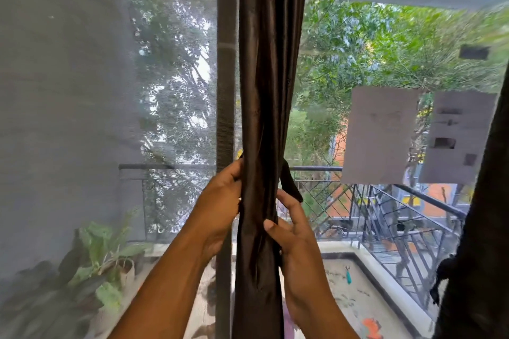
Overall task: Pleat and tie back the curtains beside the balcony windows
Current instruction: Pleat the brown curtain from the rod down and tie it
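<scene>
Left hand (220,198): fingers curled round the left edge of the gathered curtain (268,91), reaching behind it. Right hand (289,226): thumb pressed on the curtain's front right fold, fingers pinching the loose end of the tie-back strap (289,184). Curtain: dark brown, bunched into a narrow column between the two hands, long axis vertical, touching both. Strap: just right of the curtain, rising from the right fingers and passing behind the cloth; nearer the right hand. Window post (226,91): immediately left of the curtain. Second dark curtain (479,228): well right of it. Balcony railing (385,201): beyond it.
</scene>
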